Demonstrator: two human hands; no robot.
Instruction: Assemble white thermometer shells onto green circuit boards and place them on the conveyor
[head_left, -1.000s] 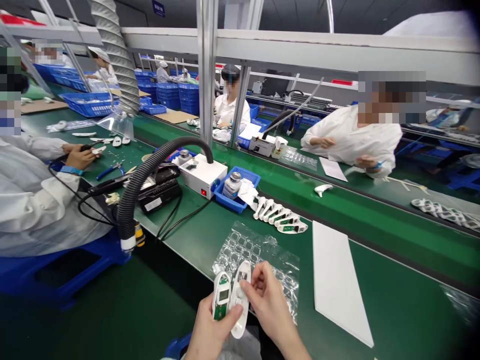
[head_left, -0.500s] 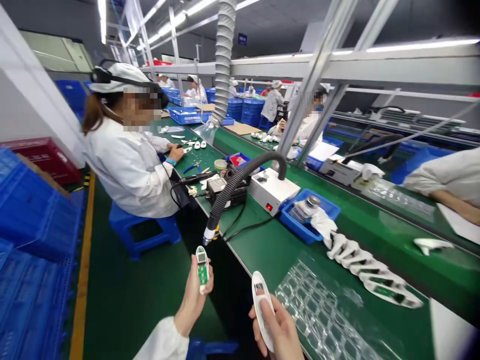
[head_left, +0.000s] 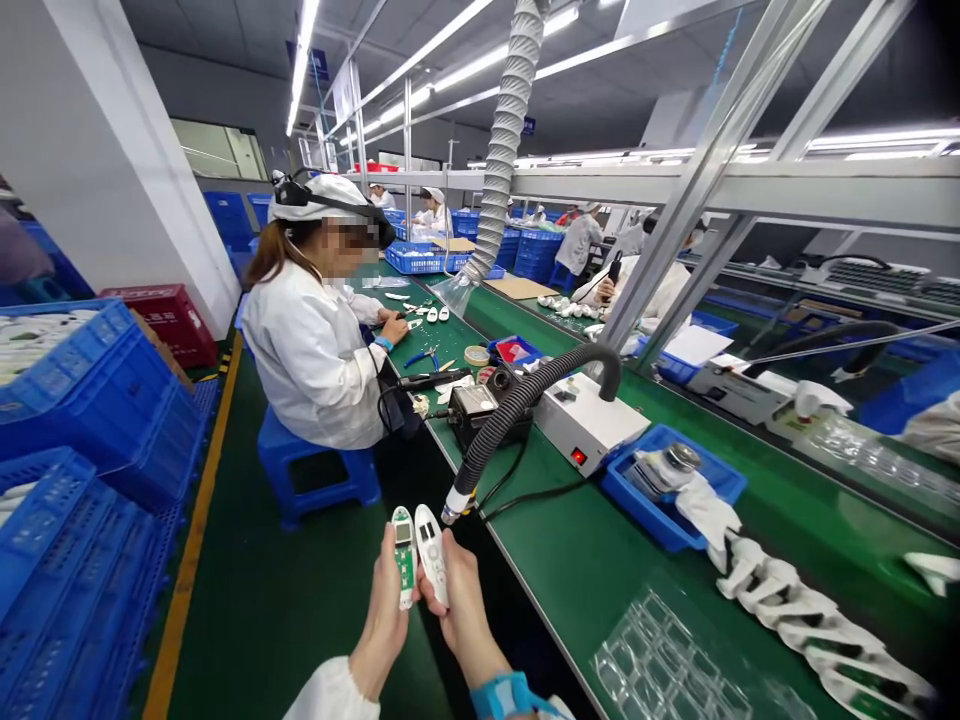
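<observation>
My left hand (head_left: pixel 384 605) is closed around a white housing with a green circuit board (head_left: pixel 405 565) and a small grey screen showing in it. Right beside it, my right hand (head_left: pixel 459 590) grips a white oval cover (head_left: pixel 430 550) with a dark window near its top and button shapes below. The two parts stand upright side by side, their edges nearly touching. Just above the cover hangs the nozzle of a black ribbed hose (head_left: pixel 491 435). A blue band circles my right wrist.
On the green bench (head_left: pixel 555 560) are a white box with a red switch (head_left: pixel 589 420), a blue tray (head_left: pixel 675 490) with a bottle, clear blister trays (head_left: pixel 667 650) and a row of white housings (head_left: pixel 817 620). A co-worker (head_left: pixel 322 330) sits ahead. Blue crates (head_left: pixel 97 400) stand left.
My right hand has moved left with the cover, bringing it beside the circuit-board housing. The view has swung, so the bench sits further right and lower. My left hand keeps its hold.
</observation>
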